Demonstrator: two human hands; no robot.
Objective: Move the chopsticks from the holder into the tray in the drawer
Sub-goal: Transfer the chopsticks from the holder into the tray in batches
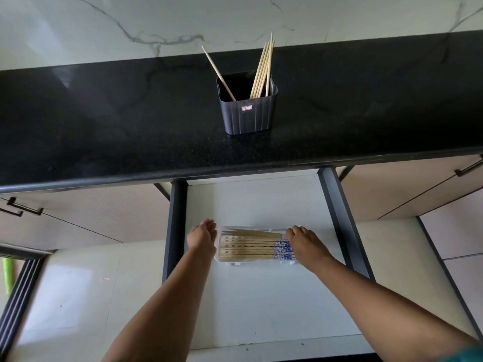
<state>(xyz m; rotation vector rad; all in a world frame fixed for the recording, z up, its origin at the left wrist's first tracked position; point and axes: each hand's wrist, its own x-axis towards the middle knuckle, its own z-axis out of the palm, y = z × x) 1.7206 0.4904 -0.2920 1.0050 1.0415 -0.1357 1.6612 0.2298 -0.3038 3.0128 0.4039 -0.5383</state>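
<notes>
A dark ribbed holder stands on the black counter with several wooden chopsticks leaning in it, one apart at the left. Below, the drawer is pulled out. In it lies a clear tray holding several chopsticks side by side, blue-patterned at their right ends. My left hand is at the tray's left end, fingers fairly straight. My right hand rests over the tray's right end, fingers bent down onto the chopsticks' patterned ends.
Dark drawer rails run along both sides of the white drawer floor. Cabinet fronts with dark handles flank the drawer. A marble wall rises behind the counter. Pale floor tiles lie at lower left.
</notes>
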